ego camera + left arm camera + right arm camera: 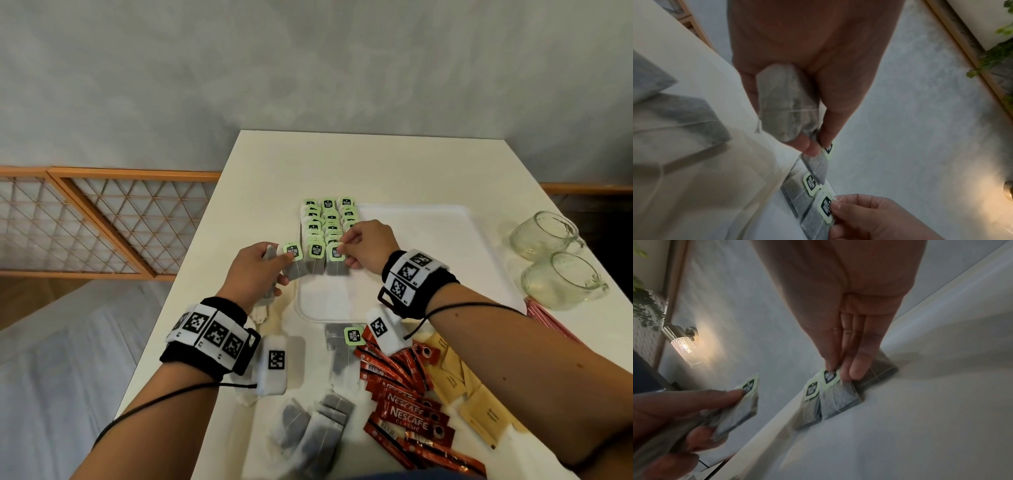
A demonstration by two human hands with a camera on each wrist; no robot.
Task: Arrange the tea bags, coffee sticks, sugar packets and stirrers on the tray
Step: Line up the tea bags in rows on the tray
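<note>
A white tray (414,236) lies on the table, with rows of green-tagged tea bags (327,219) on its left part. My left hand (286,270) grips a bundle of tea bags (785,104) at the tray's left edge, and its thumb and forefinger pinch one by the tagged end (828,148). My right hand (344,248) pinches the green tag (831,376) of the tea bag (336,260) at the right of the nearest row. Near me on the table lie loose tea bags (315,428), red coffee sticks (404,411), brown sugar packets (472,397) and pink stirrers (548,318).
Two glass mugs (544,236) (561,281) stand right of the tray, near the table's right edge. The tray's right part is bare. A wooden lattice rail (102,222) runs left of the table.
</note>
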